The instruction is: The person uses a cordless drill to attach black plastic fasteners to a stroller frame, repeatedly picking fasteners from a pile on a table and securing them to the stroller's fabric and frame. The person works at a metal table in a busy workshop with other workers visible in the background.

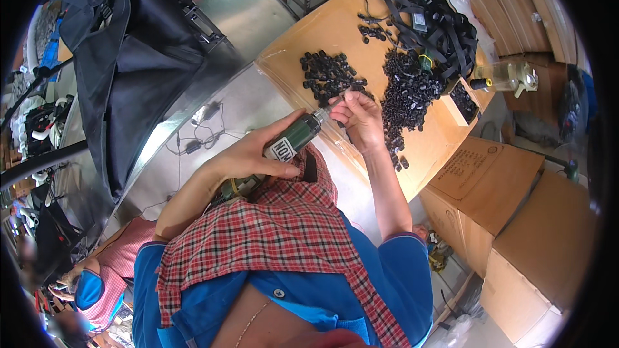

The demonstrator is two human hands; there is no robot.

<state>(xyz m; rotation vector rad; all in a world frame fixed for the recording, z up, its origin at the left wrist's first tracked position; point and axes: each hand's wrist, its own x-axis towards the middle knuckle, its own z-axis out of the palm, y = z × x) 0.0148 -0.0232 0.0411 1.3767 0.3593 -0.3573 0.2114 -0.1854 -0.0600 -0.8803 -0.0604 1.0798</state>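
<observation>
A dark green cordless drill is in my left hand, its grey chuck pointing up and to the right. My fingers wrap round its body, and its lower end rests near my checked apron. At the tip of the drill, my right hand has thumb and fingers pinched together. Whatever they hold there is too small to make out. Just beyond my hands, a loose pile of small black plastic pieces lies on the tan table.
Farther right on the table are a heap of tiny dark parts, tangled black straps, an open small box and a clear bottle. Cardboard boxes stand at right. Black fabric hangs at left; another person is lower left.
</observation>
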